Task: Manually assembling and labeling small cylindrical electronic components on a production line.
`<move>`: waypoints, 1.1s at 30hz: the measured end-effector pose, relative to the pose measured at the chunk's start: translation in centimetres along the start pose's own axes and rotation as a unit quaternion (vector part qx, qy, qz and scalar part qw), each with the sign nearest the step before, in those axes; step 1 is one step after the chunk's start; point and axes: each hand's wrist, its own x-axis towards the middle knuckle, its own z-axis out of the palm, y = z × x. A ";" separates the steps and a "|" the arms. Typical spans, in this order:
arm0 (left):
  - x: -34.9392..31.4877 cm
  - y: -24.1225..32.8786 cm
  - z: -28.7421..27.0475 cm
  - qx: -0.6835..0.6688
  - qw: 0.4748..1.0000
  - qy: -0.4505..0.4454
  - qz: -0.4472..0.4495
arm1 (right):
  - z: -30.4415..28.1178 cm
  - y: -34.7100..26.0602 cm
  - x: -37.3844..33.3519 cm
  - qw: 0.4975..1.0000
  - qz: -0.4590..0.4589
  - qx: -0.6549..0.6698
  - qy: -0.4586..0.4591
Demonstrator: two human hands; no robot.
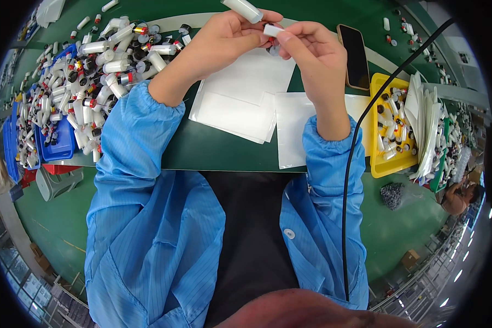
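My left hand (pixel 229 34) is closed around a white cylindrical tube (pixel 242 9), which points up and away at the top of the view. Thumb and fingers of my right hand (pixel 315 48) pinch a small white piece (pixel 273 30), close to the left fingertips. Just under that piece a bit of red and a clear round part (pixel 273 50) show between the hands. Fingers partly cover how these parts join. White paper sheets (pixel 232 112) lie on the green table below my hands, and a clear-white plastic sheet (pixel 293 128) lies under my right wrist.
Left of my arm spreads a big heap of white tubes (pixel 115 66) with red and black parts, partly in blue trays (pixel 65 139). On the right are a phone (pixel 354 57), a yellow tray (pixel 381 164) of similar parts and stacked white sheets (pixel 429 128). A black cable (pixel 349 186) crosses my right arm.
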 end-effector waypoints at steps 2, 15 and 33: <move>-0.1 0.2 0.3 0.001 1.000 -0.011 0.013 | -0.4 -0.1 0.1 0.998 0.056 -0.001 -0.031; 0.0 -0.5 0.2 0.055 0.997 -0.033 0.041 | -0.6 0.8 0.1 0.995 0.083 -0.050 0.020; -0.7 1.2 0.3 -0.075 0.990 -0.115 0.002 | -1.9 2.8 0.0 0.902 0.269 0.296 -0.164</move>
